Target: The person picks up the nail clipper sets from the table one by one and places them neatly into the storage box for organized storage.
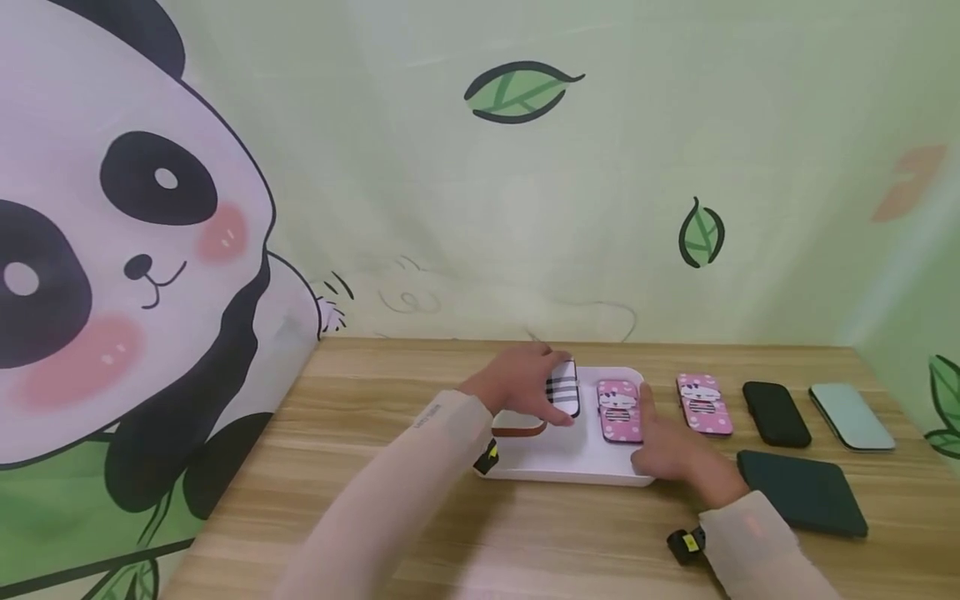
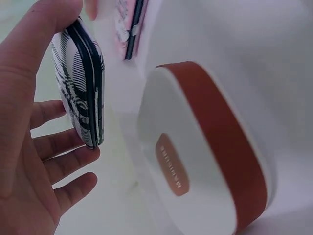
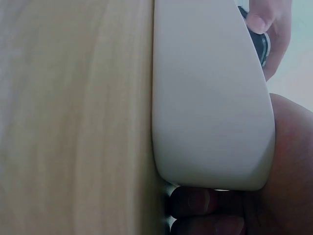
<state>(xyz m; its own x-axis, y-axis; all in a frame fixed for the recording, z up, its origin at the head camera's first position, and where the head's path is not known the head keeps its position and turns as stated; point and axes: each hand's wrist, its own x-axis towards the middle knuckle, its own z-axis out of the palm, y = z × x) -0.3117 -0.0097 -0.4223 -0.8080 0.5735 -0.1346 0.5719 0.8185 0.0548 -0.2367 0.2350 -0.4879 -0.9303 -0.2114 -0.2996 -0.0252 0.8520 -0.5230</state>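
Thumb and fingers of my left hand [image 1: 523, 383] grip a slim case [image 1: 562, 389] in black-and-white plaid by its edges, tilted up over the left part of a white tray [image 1: 573, 458]. In the left wrist view the plaid case [image 2: 80, 83] is closed. Below it in the tray lies a white case [image 2: 190, 142] with a brown band and a "MANICURE" label. A pink case [image 1: 619, 412] with a cartoon print lies in the tray's right half. My right hand [image 1: 671, 446] holds the tray's right end, fingers around the outside of its wall [image 3: 210, 98].
Right of the tray, on the wooden table [image 1: 360, 517], lie a second pink case [image 1: 703, 404], a black case [image 1: 777, 414] and a pale mint case [image 1: 852, 417]. A dark green flat case [image 1: 802, 493] lies nearer, close to my right wrist. A printed cloth backdrop [image 1: 420, 192] rises behind.
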